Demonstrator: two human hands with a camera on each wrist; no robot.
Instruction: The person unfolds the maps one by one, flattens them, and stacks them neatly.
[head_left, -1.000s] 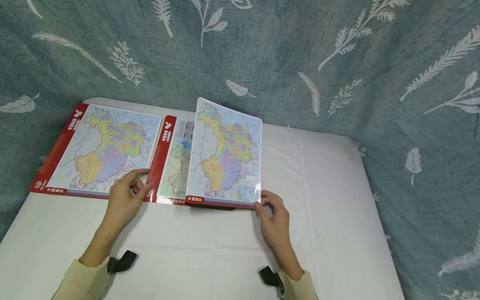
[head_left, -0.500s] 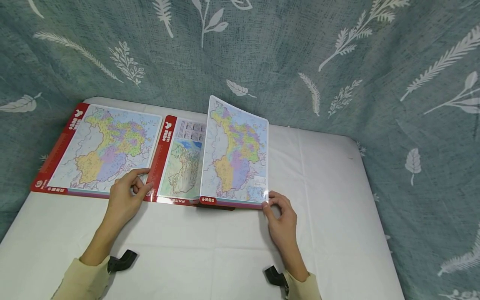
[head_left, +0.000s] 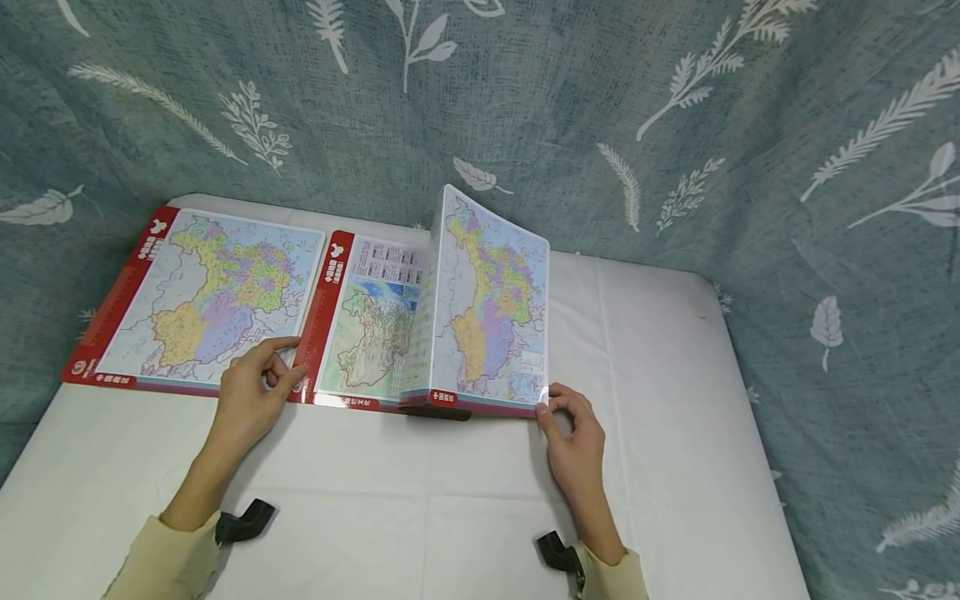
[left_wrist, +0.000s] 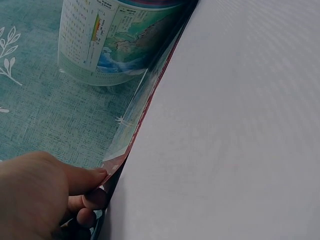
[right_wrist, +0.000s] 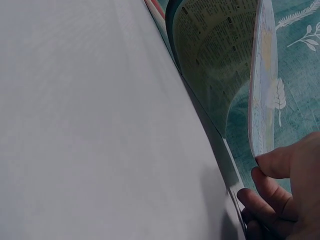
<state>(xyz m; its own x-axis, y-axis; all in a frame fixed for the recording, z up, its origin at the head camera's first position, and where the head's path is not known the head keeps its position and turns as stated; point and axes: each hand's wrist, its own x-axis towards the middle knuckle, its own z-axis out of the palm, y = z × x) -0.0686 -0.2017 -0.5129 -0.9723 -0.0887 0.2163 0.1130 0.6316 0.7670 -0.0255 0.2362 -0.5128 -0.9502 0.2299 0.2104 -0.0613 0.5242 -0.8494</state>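
A laminated folding map [head_left: 371,342] with a red left strip lies partly unfolded mid-table, showing a green relief map and small text. Its right-hand panel [head_left: 487,308], printed with a colourful political map, stands bent up from the table. My right hand [head_left: 576,442] pinches that panel's lower right corner between thumb and finger; in the right wrist view, a text-covered underside [right_wrist: 215,55] curves beneath it. My left hand [head_left: 251,387] pinches the lower left red corner [left_wrist: 114,162] of the folding map. Left of it, a second map [head_left: 225,292] with a red strip lies flat.
A white cloth [head_left: 420,508] covers the table. Behind it hangs a green-blue curtain [head_left: 570,108] with white leaf prints. Black wrist devices sit at the left cuff [head_left: 246,522] and the right cuff [head_left: 558,552].
My right hand has moved right with the panel's corner, so the panel swings right and more of the relief map shows. The left hand and the flat map stay in place.
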